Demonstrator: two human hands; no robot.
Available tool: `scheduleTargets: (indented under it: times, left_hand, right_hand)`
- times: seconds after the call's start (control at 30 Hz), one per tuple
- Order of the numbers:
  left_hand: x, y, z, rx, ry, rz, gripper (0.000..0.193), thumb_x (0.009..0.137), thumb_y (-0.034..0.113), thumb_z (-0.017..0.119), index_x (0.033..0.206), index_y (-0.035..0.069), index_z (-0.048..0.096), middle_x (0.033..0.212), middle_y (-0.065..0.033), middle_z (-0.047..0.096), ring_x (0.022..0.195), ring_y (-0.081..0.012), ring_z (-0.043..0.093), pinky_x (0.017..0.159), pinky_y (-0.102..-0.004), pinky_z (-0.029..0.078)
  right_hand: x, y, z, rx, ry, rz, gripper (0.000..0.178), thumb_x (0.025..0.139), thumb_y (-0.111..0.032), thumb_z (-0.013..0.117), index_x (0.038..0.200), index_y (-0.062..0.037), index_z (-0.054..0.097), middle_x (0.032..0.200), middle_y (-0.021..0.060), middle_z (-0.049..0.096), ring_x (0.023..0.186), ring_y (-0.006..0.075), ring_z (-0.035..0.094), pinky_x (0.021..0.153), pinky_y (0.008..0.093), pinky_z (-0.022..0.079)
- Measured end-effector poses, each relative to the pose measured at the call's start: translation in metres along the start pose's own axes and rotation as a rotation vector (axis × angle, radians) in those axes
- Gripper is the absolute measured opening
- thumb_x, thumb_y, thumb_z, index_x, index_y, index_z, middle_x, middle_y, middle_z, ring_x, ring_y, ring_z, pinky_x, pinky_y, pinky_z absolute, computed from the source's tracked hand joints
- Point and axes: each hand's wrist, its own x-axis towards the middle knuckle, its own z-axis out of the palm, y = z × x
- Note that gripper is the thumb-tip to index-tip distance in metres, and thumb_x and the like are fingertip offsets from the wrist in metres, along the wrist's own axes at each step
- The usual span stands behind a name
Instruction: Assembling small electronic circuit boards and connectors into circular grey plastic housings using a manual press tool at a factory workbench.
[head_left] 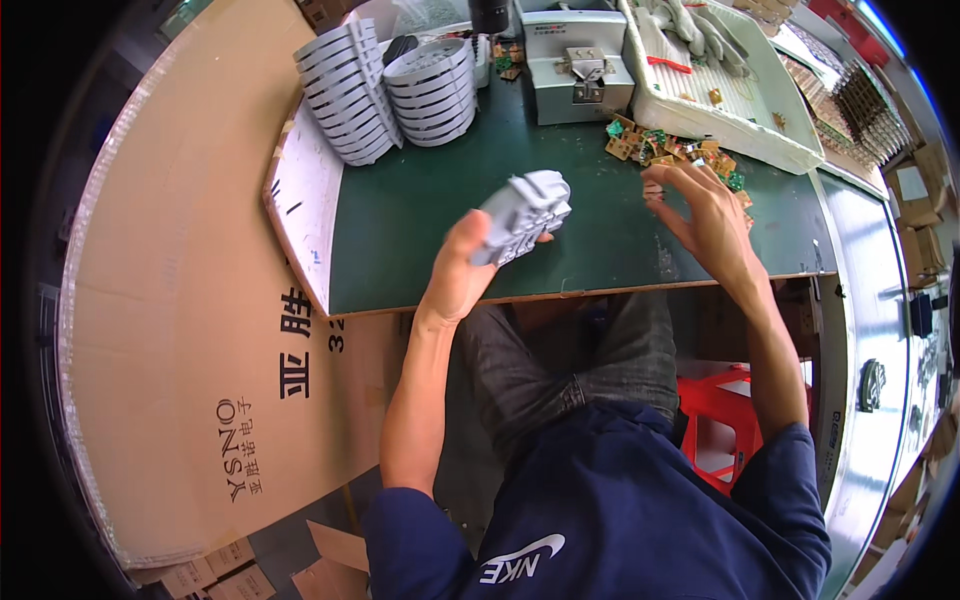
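My left hand is closed around a light grey moulded plastic housing, held tilted above the green tabletop. Its ribbed inner side faces right, and motion blurs it slightly. To the right, my right hand hovers by a loose pile of small circuit boards, gold and green. Its thumb and index finger curl together around something small at the tips, which I cannot make out clearly. Part of the pile is hidden behind this hand.
Stacks of grey curved housings stand at the back left. A grey metal fixture sits at the back middle, beside a white foam tray holding gloves. Cardboard borders the left side; a red stool is below right.
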Motion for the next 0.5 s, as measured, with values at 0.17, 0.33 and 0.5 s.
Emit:
scheduleTargets:
  times: [0.17,0.33,0.5]
  left_hand:
    - [0.023,-0.007,0.025,0.894,0.113,0.130,0.077,0.080,0.047,0.082,0.142,0.006,0.061,0.149,-0.0242,0.054,0.137,-0.0351,0.051,0.115,-0.0436,0.038]
    - [0.033,-0.022,0.042,1.306,0.175,0.308,0.083,0.081,0.051,0.083,0.145,0.007,0.056,0.155,-0.0257,0.044,0.145,-0.0453,0.036,0.118,-0.0530,0.030]
    - [0.035,0.003,0.063,0.433,0.172,0.040,0.047,0.098,0.036,0.073,0.131,0.003,0.067,0.120,-0.0129,0.071,0.110,-0.0214,0.066,0.096,-0.0351,0.052]
  right_hand:
    - [0.012,-0.020,-0.004,0.383,0.070,0.214,0.038,0.084,-0.006,0.080,0.120,-0.0053,0.069,0.111,0.0063,0.072,0.100,0.0170,0.068,0.084,0.0305,0.055]
    - [0.013,-0.028,0.001,0.789,0.130,0.318,0.038,0.089,-0.004,0.079,0.124,-0.0014,0.063,0.116,0.0036,0.069,0.102,0.0126,0.067,0.093,0.0283,0.056]
    - [0.001,-0.029,0.012,1.292,0.075,0.354,0.037,0.089,-0.004,0.080,0.122,-0.0034,0.061,0.122,0.0042,0.066,0.115,0.0132,0.063,0.100,0.0299,0.052]
